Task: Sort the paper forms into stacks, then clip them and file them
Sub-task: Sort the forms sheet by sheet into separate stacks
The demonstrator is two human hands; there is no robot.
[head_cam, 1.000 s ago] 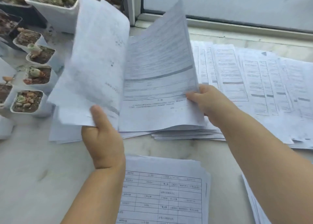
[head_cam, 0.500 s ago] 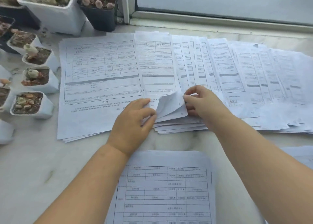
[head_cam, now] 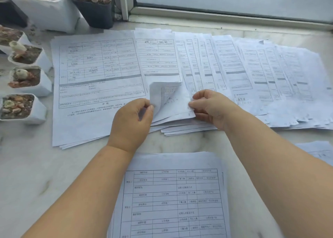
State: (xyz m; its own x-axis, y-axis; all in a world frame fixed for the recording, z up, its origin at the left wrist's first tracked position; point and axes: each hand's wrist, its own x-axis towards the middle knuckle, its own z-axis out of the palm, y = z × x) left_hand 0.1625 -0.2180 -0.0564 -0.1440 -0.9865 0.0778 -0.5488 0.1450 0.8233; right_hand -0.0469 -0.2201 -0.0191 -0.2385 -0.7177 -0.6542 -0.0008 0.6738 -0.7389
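Sheet corner [head_cam: 162, 97] curling higher than half second ago; we are pinching it, left hand [head_cam: 132, 119] nearer, right hand [head_cam: 211, 108] pinching right edge; long axis running away, atop fanned pile [head_cam: 252, 79].

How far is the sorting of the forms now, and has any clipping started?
Done: two stacks look sorted, the far left stack and the near stack. In hand: the left hand peels up the curled sheet while the right hand pinches its other edge. Left: the fanned row is unsorted; no clip or file shows.
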